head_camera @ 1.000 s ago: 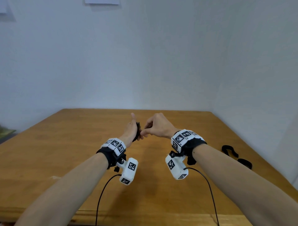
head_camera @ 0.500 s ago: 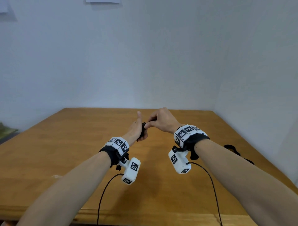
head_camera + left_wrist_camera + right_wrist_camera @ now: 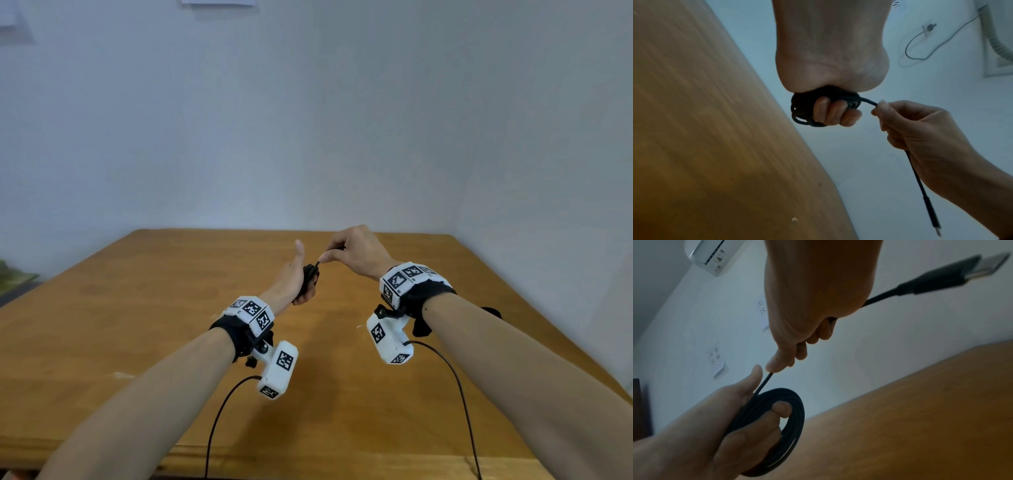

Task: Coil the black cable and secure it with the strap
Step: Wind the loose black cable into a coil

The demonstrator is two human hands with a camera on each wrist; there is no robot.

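Note:
My left hand is raised above the wooden table and grips a small coil of black cable, thumb pointing up. In the left wrist view its fingers curl through the coil. My right hand pinches the cable's free end just right of the coil. The tail runs through that hand and the plug sticks out behind it, hanging in the air. A bit of the black strap shows on the table behind my right forearm.
Walls close off the table's far and right sides. Two thin black camera leads hang from my wrists over the front edge. Paper notes and an air conditioner are on the wall.
Both hands have risen and moved farther from me. The right hand has lifted up and to the right, drawing the cable's end out from the coil. My right forearm now covers most of the strap.

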